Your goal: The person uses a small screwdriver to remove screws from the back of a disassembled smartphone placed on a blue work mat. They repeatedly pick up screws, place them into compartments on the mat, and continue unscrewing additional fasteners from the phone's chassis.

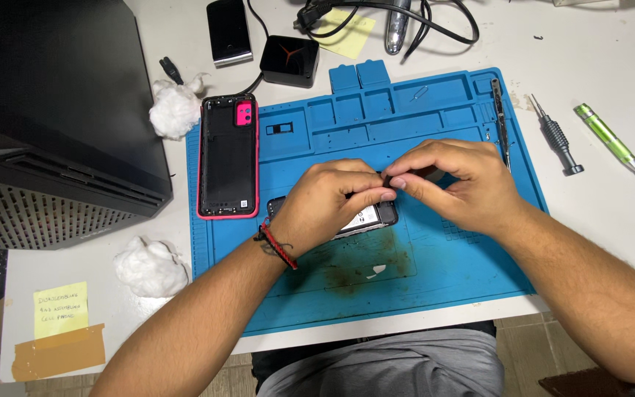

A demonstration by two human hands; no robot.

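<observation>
Blue mat (472, 294) at frame centre: left hand (332, 202) and right hand (453, 184) are pinching together on the opened phone (372, 218); gentle, even pulling seems wise.

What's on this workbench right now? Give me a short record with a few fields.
Surface: blue repair mat on a white table
Left hand: rests on an opened phone, fingers pinching at its top edge
Right hand: fingers meet the left hand's at the same spot
Beside it: pink-rimmed back cover, lying inside up
Tools: tweezers, black screwdriver, green screwdriver
Other: two cotton wads, black charger block
</observation>
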